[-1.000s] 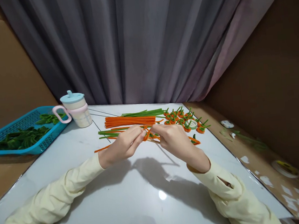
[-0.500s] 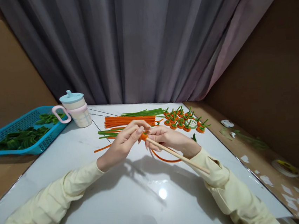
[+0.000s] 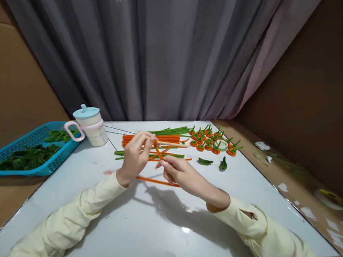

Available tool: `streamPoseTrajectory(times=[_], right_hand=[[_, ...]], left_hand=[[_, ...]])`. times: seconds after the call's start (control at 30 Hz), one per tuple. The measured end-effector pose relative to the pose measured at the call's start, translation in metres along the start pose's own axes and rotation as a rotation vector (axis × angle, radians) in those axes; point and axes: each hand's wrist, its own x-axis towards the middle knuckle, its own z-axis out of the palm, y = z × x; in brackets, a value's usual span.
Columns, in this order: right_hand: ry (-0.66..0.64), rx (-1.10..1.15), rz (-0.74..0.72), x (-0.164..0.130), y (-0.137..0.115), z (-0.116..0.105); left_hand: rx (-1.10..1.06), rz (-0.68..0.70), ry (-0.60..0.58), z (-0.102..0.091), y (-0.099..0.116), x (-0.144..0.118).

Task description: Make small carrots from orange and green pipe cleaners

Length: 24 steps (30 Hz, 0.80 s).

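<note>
My left hand (image 3: 135,156) pinches the end of a thin wooden stick (image 3: 173,143) that points right over the table, with an orange pipe cleaner (image 3: 156,181) wound on it near my fingertips. My right hand (image 3: 180,175) holds that orange pipe cleaner just below the stick; its long tail runs left under my hands across the white table (image 3: 138,228). Behind my hands lie bundles of straight orange pipe cleaners (image 3: 166,138) and green pipe cleaners (image 3: 171,131).
Several finished small orange-and-green pieces (image 3: 209,141) and a tape roll (image 3: 220,144) lie at the back right, with two green leaf shapes (image 3: 214,162) nearer. A lidded cup (image 3: 90,125) and a blue tray (image 3: 41,167) of green pieces stand left. Cardboard and scraps lie right of the table edge.
My left hand lifted and took the stick's end, which now points right instead of back toward my right sleeve. My right hand dropped lower, drawing the orange pipe cleaner.
</note>
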Motion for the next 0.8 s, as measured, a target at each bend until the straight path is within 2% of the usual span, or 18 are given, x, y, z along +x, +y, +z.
streamPoseTrajectory(times=[0.2,0.3,0.4,0.57,0.8], right_hand=[[0.087,-0.745,-0.139,-0.01,-0.016,-0.023],[0.125,-0.948,-0.124,-0.01,-0.021,-0.033],[0.179,-1.089,-0.094,-0.009,-0.021,-0.042],[0.227,-1.065,-0.124,-0.002,-0.014,-0.056],[0.156,-0.816,-0.196,0.006,-0.005,-0.059]], left_hand=[[0.103,0.221,-0.127,0.008,-0.012,-0.004],[0.09,0.252,-0.22,0.007,-0.009,-0.004],[0.053,0.21,-0.321,0.002,-0.004,-0.002],[-0.072,0.137,-0.471,-0.005,0.008,0.002],[-0.178,0.069,-0.619,-0.011,0.022,0.004]])
